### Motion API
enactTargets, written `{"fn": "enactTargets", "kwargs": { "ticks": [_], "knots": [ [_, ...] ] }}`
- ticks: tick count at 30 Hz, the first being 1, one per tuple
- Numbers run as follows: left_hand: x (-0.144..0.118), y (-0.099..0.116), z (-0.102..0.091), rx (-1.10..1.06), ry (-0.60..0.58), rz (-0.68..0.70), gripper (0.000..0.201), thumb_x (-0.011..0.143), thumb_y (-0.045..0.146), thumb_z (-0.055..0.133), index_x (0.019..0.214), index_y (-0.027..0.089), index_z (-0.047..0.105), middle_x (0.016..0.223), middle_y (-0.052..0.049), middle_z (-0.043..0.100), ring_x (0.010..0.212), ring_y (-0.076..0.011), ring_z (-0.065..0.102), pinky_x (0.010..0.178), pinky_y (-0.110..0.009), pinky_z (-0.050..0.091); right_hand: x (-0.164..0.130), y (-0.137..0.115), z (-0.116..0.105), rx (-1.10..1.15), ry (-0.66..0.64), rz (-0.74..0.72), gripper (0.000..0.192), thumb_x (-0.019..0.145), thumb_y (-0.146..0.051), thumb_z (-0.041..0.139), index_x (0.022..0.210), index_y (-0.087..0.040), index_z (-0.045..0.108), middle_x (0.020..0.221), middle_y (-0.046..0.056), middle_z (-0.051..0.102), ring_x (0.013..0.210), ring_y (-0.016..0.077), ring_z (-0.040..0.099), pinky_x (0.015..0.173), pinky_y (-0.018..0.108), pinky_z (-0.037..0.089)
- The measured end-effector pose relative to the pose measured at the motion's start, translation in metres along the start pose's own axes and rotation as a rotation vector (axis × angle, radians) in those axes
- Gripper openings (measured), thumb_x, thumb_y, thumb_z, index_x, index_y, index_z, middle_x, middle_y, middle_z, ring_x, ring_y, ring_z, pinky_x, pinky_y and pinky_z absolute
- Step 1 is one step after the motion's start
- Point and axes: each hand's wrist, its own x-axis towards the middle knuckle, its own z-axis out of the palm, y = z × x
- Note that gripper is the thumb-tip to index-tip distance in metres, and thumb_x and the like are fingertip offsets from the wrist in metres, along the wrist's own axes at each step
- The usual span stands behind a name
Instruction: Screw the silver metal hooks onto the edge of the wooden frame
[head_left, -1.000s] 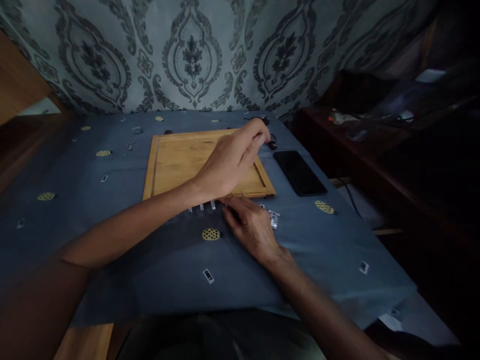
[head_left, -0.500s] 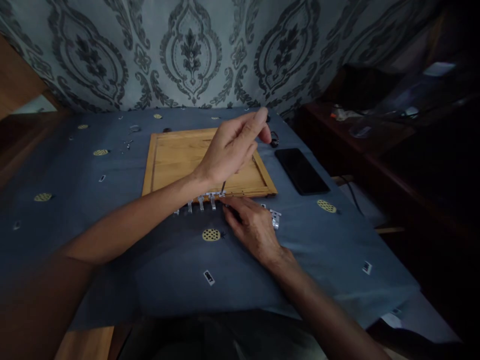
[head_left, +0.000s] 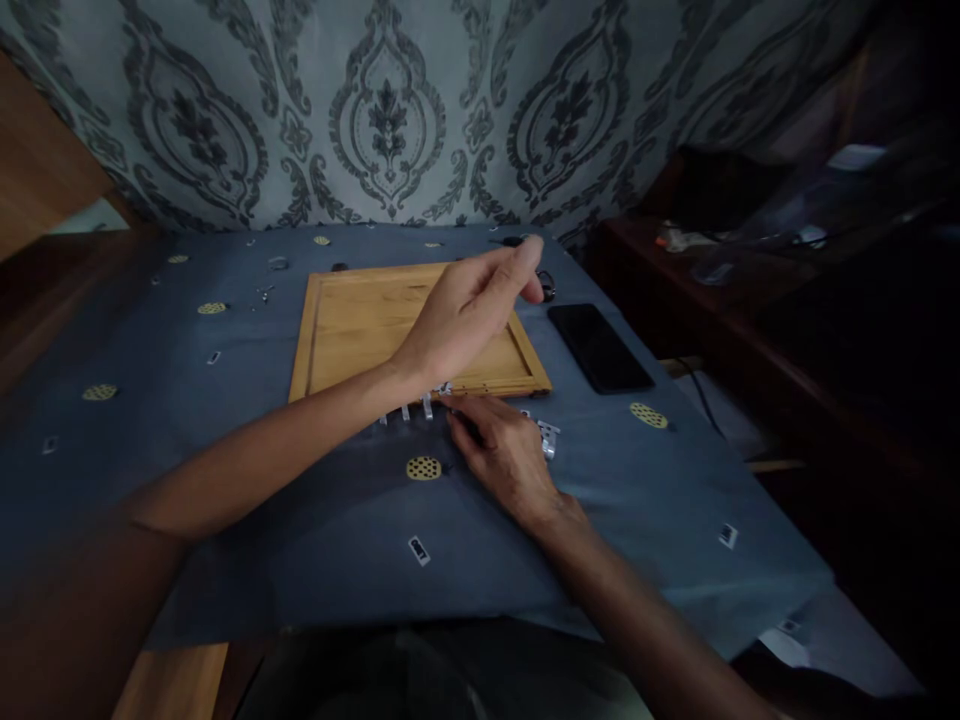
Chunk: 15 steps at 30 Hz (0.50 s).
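Left hand dips again over the metal strip

My left hand (head_left: 469, 315) has dropped a little since half a second ago, so the thin tool pinched in its fingers is hidden now; I think it's back on the strip (head_left: 420, 402) just beneath my palm. The wrist is raised and bent, thumb and forefinger closed tight. My right hand (head_left: 506, 450) lies flat on the cloth (head_left: 262, 480), fingertips pressing the strip's near end, not gripping. The tray (head_left: 352, 320) sits just beyond.

Home room: damask wallpaper (head_left: 390, 110), blue patterned tablecloth (head_left: 225, 470), dark wooden sideboard (head_left: 750, 330) beside table.
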Motion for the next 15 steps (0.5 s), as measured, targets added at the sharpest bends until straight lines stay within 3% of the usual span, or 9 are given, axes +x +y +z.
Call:
{"fn": "enactTargets", "kwargs": {
  "ticks": [5, 15],
  "knots": [
    [0.008, -0.006, 0.001, -0.193, 0.073, -0.029, 0.048, 0.100, 0.046, 0.045, 0.061, 0.018, 0.049, 0.039, 0.010, 0.022, 0.034, -0.0029, 0.021, 0.036, -0.020, 0.014, -0.001, 0.001, 0.001, 0.007, -0.020, 0.008, 0.026, 0.094, -0.015, 0.054, 0.111, -0.023, 0.071, 0.101, 0.006, 0.079, 0.091, 0.0217, 0.074, 0.079, 0.033, 0.057],
    [0.013, -0.014, -0.005, -0.164, -0.013, 0.009, 0.052, 0.100, 0.056, 0.035, 0.065, 0.019, 0.047, 0.041, 0.008, 0.021, 0.033, -0.0044, 0.022, 0.037, -0.022, 0.016, -0.002, 0.002, 0.000, 0.030, -0.029, 0.024, 0.027, 0.094, -0.016, 0.054, 0.113, -0.024, 0.071, 0.104, 0.006, 0.079, 0.094, 0.0221, 0.074, 0.082, 0.035, 0.059]
  ]
}}
